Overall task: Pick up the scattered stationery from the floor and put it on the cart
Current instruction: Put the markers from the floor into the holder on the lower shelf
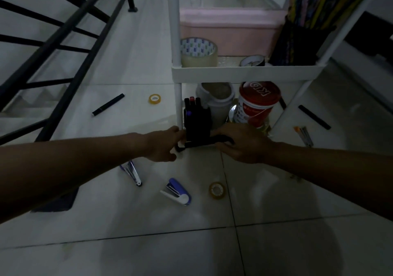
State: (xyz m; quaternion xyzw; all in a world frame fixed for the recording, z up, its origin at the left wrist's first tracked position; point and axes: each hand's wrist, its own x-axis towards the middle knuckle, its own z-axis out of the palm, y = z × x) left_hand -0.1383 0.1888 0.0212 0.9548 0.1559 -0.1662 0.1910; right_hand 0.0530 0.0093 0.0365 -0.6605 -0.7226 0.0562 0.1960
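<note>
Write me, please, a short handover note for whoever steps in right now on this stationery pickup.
Left hand and right hand: both at a black holder of markers by the cart leg, at floor level; the grip itself is too dark to confirm.
On the cart shelf: large tape roll and a smaller roll.
Left on the floor: two staplers, two small tape rolls, black marker, black stick, pens.
</note>
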